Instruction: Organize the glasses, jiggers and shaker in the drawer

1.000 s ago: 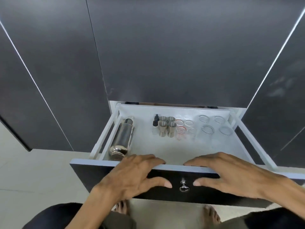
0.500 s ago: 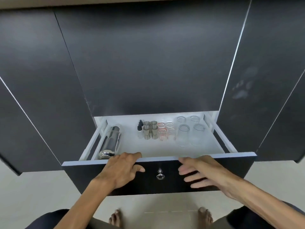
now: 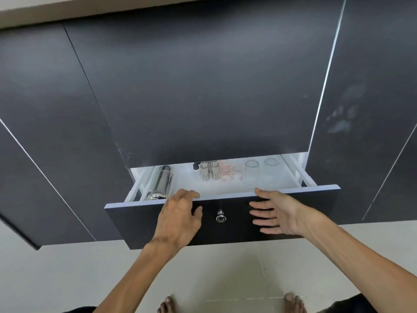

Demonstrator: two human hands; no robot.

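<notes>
Fingers of our left hand curl over the top edge of the drawer, left of its knob. Our right hand, right of the knob, spreads straight fingers at the panel. Beyond the knob, inside the drawer, we count one shaker lying far left, four jiggers, four red-marked glasses, and two plain rims of clear glasses to the right.

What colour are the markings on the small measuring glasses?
Red, on the measuring glasses; head view.
</notes>
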